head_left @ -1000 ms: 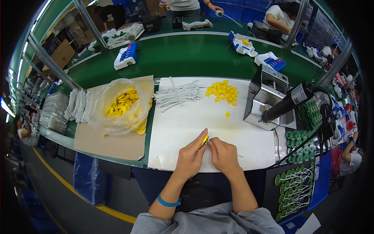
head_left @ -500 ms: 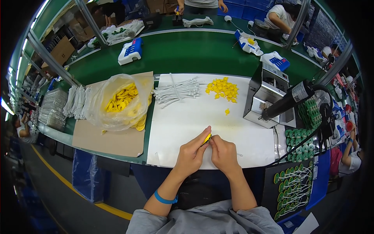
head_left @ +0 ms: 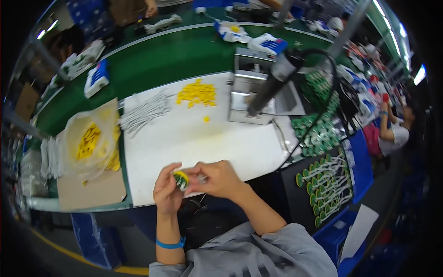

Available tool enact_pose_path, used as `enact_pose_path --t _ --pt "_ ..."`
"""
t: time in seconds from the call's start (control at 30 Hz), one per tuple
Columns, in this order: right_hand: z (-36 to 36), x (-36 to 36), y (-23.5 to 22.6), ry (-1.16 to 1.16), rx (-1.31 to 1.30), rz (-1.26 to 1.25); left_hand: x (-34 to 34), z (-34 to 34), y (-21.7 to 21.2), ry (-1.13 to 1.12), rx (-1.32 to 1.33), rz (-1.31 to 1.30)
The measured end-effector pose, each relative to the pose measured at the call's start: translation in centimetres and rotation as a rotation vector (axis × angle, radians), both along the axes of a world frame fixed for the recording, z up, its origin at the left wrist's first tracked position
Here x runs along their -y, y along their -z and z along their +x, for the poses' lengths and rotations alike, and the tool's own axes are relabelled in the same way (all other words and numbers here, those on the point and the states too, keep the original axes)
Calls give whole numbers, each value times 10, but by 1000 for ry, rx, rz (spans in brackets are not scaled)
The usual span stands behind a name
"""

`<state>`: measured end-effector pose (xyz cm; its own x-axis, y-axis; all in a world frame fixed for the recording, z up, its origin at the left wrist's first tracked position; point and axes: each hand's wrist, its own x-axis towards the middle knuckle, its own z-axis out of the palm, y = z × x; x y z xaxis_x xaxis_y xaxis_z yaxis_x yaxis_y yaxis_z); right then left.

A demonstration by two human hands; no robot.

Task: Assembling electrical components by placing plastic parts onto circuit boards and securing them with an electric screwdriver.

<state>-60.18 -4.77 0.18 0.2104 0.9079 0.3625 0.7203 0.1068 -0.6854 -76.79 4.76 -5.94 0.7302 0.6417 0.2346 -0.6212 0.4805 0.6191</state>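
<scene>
A person in a grey short-sleeved top holds a small round green disc with a yellow rim [head_left: 181, 180] above the near edge of a flat white work sheet [head_left: 184, 144]. The fingers of the left hand [head_left: 167, 190], above a blue wristband [head_left: 170, 243], curl around the disc, while the right hand [head_left: 220, 179] is bent inward with its fingertips pinched together at the disc's right side. The green face tips toward the wearer, the yellow rim arcs along the far side, and the longest visible line slants from upper left to lower right; blur hides finer detail. Beyond the hands lie thin white cables [head_left: 145, 113] and a heap of small yellow plastic pieces [head_left: 197, 94]. A translucent plastic bag [head_left: 73, 158] of yellow parts sits at left, a boxy silver metal machine [head_left: 253, 102] at right, near rows of green-and-yellow discs with white leads [head_left: 323, 187].
</scene>
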Motion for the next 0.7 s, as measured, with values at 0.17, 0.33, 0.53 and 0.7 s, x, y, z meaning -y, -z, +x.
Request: enact_pose_path --t 0.17,0.33,0.53,0.7 --pt "44 57 -8 -109 -4 42 48 39 -22 268 93 128" --pt "65 114 -40 16 30 68 75 61 -41 208 64 111" --pt "86 172 -60 305 119 371 67 71 -26 132 102 -108" --pt "68 187 -21 185 -283 329 90 86 -38 111 124 -227"
